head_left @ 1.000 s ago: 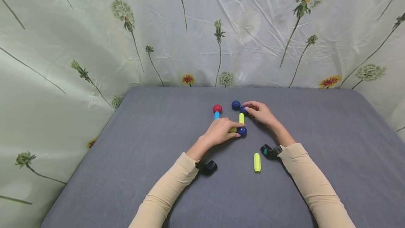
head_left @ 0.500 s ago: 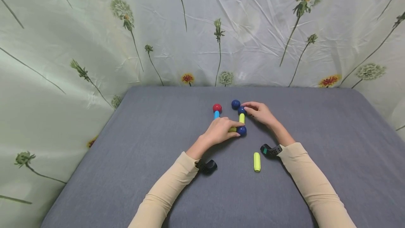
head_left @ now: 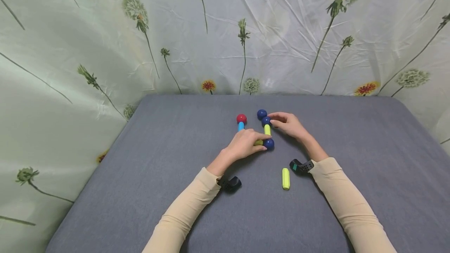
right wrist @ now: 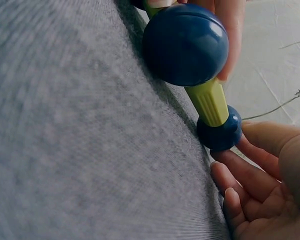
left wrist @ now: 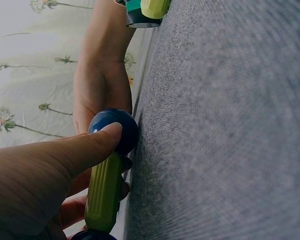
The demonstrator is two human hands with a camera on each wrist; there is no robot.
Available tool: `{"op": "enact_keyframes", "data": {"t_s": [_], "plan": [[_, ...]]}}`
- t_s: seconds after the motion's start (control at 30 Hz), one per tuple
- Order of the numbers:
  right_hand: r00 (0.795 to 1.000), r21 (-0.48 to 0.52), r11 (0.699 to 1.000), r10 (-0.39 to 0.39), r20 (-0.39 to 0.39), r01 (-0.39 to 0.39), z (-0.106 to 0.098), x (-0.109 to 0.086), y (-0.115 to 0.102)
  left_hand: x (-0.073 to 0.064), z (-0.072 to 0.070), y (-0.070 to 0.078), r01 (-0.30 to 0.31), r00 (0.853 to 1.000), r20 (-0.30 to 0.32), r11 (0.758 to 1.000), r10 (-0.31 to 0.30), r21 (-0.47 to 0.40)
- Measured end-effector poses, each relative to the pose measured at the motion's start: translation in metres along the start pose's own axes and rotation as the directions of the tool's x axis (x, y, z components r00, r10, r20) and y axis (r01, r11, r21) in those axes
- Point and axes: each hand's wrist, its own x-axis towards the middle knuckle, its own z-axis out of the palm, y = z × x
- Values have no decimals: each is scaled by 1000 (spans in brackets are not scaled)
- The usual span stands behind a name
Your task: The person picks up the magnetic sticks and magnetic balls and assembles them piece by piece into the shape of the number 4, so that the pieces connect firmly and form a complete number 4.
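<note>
One yellow-green rod [head_left: 267, 130] lies between two blue balls, right of centre on the far part of the grey surface [head_left: 337, 136]. The right fingers pinch the far blue ball [head_left: 266, 121]; the left fingers grip the near blue ball [head_left: 268, 144]. A second yellow-green rod [left wrist: 102, 192] runs beneath the left hand [head_left: 244, 143]. Beyond sits a third blue ball [head_left: 261, 114]; leftward, one red ball [head_left: 241, 118] and one light-blue rod [head_left: 240, 126]; nearer, a third yellow-green rod [head_left: 286, 179].

Plain beige sleeves [head_left: 190, 204]; a black left wristband [head_left: 231, 185]; a perforated black right wristband [head_left: 306, 166] with a green patch [head_left: 295, 167]
</note>
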Motion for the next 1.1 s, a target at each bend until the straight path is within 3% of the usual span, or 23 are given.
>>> {"op": "enact_keyframes", "data": {"t_s": [0.37,0.57,0.67,0.77,0.93,1.1], "plan": [[1000,-9,1000,10,5,-10,0,-2,-4,0,-2,-2,-5,1000,9,1000,5,-15],[1000,-4,1000,14,8,-14,1,-2,-2,-1,-2,-3,-14,998,-59,999,11,-46],[1000,7,1000,10,3,-10,0,-3,-2,-3,-3,-4,23,993,-115,999,-26,-32],[1000,16,1000,12,3,-12,0,-4,-3,-5,-5,-5,87,978,-190,996,-89,-21],[1000,25,999,27,9,-27,0,-5,-4,-8,-8,-11,193,933,-301,980,-197,-43],[1000,17,999,27,15,-28,-1,-5,-4,-11,-10,-19,293,906,-279,947,-318,-128]]}}
